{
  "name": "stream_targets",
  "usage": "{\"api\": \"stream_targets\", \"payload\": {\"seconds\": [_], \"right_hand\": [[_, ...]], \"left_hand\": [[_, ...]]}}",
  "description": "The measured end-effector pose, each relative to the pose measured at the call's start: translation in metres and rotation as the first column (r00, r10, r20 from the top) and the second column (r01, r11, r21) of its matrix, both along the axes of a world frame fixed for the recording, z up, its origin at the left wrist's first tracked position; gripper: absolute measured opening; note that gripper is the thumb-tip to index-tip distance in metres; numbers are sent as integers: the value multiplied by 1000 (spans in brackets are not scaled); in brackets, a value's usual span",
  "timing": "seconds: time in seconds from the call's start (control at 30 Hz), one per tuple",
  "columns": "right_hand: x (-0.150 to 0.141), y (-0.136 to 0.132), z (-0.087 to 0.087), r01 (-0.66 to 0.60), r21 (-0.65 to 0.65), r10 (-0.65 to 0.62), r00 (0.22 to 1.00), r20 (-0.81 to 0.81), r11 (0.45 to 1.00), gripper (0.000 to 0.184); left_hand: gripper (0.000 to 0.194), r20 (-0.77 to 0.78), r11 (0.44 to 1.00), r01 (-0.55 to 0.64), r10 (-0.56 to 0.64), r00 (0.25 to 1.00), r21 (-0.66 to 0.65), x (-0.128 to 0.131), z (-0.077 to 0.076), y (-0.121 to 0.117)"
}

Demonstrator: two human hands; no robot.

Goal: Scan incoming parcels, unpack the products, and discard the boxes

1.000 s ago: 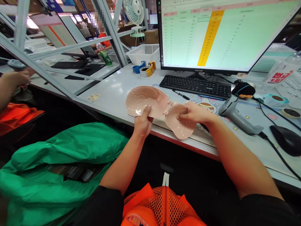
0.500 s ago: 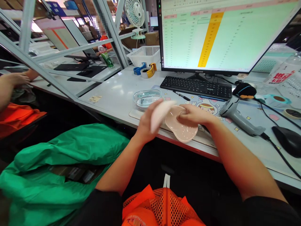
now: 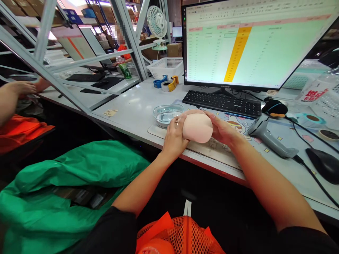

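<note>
Over the desk's front edge, my left hand [image 3: 175,137] grips a pale pink-beige bra pad [image 3: 198,129] by its left side, a ring on one finger. Closed on the right side of the pads is my right hand [image 3: 221,127]. A second pad, largely hidden, shows only as a thin rim [image 3: 192,112] behind the first; the two appear stacked. Just left of and behind my left hand sits a clear oval plastic case [image 3: 167,110] with printing on it. Beneath my hands lies a flat brown board [image 3: 203,148].
A keyboard [image 3: 222,102] stands before the monitor [image 3: 227,46]. Right lie a barcode scanner [image 3: 275,139] and a mouse [image 3: 323,164]. Tape dispensers [image 3: 166,84] and a white basket [image 3: 166,67] are at the back left. A green bag [image 3: 66,165] fills the lower left; another person's arm [image 3: 13,95] shows beyond.
The two pads, held apart before, have come together. My left hand has turned its pad to face me, and the glossy pad in my right hand is now mostly hidden behind it.
</note>
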State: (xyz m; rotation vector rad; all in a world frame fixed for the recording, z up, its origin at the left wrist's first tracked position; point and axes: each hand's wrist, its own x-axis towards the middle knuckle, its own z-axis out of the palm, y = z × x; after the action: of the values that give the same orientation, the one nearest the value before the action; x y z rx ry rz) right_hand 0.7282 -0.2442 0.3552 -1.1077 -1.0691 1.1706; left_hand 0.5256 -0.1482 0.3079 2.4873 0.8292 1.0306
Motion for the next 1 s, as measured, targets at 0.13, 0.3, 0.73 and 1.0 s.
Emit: {"api": "stream_targets", "payload": {"seconds": [0.13,0.3,0.73,1.0], "right_hand": [[-7,8,-15,176,90,-181,982,51,980,113],[15,17,-23,453,128,-468,872,145,882,85],[47,25,-28,688,89,-693,711,118,720,77],[35,28,-33,711,169,-726,631,272,682,63]], "left_hand": [[95,30,998,-34,36,999,-44,9,-2,-2],[82,238,975,204,-178,955,-89,1,11,29],[86,96,998,50,-45,994,-46,-34,-13,131],[84,142,999,27,-31,989,31,-23,-17,72]]}}
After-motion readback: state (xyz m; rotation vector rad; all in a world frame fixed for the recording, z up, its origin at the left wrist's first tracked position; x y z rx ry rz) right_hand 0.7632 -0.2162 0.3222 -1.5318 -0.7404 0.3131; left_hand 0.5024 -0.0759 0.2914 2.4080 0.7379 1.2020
